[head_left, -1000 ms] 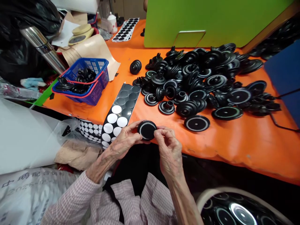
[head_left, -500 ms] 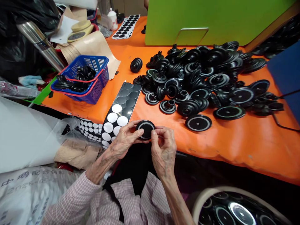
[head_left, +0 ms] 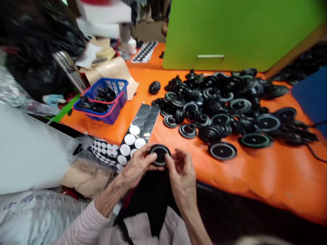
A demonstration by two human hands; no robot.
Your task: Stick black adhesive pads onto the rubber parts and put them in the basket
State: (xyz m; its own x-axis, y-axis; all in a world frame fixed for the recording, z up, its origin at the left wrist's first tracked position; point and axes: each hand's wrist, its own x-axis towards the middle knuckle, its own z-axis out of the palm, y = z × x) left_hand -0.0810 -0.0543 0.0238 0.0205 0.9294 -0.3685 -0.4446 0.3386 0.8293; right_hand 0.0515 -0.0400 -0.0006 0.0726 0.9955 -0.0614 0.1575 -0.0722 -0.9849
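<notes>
A black round disc-shaped part point(head_left: 160, 157) with a paler ring around its face sits in my left hand point(head_left: 138, 164). My left thumb lies on the face and the fingers support it from below. My right hand point(head_left: 182, 172) is at the disc's right side, its thumb touching the face and its other fingers apart, loosely bent and slightly blurred. Just left of the hands lies a sheet of round stickers point(head_left: 139, 143), partly black circles and partly white ones. A large pile of similar black parts point(head_left: 212, 105) covers the table beyond.
A blue basket point(head_left: 112, 117) with a red handle holds black parts on the orange table point(head_left: 255, 177). Behind the pile stands a green panel point(head_left: 230, 34). A steel flask point(head_left: 68, 68) leans at the left, near black plastic bags point(head_left: 33, 51). More sticker sheets point(head_left: 145, 52) lie farther back.
The camera view has tilted up, so everything appears lower. My right fingers have come apart from the disc's edge, and the right thumb now rests on its face. My left hand keeps its hold.
</notes>
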